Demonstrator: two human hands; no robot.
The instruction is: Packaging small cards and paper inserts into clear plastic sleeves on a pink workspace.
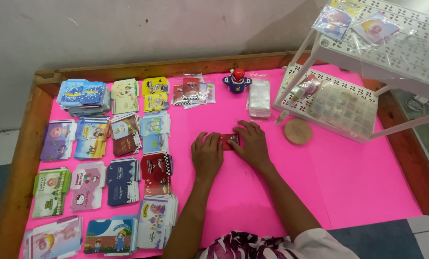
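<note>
My left hand [206, 154] and my right hand [251, 142] lie flat on the pink table [358, 182], pressing a small red envelope [229, 140] between their fingertips. The envelope lies flat, mostly covered by my fingers. Stacks of printed envelopes [156, 172] sit just left of my left hand. A stack of clear plastic sleeves [259, 98] lies just beyond my right hand.
Several stacks of colourful envelopes [87, 146] fill the table's left half. A red-and-blue toy figure [237, 80] stands at the back. A round wooden disc [298, 131] lies right of my hand. A white perforated rack [368, 62] with a clear compartment box [344, 108] stands at the right.
</note>
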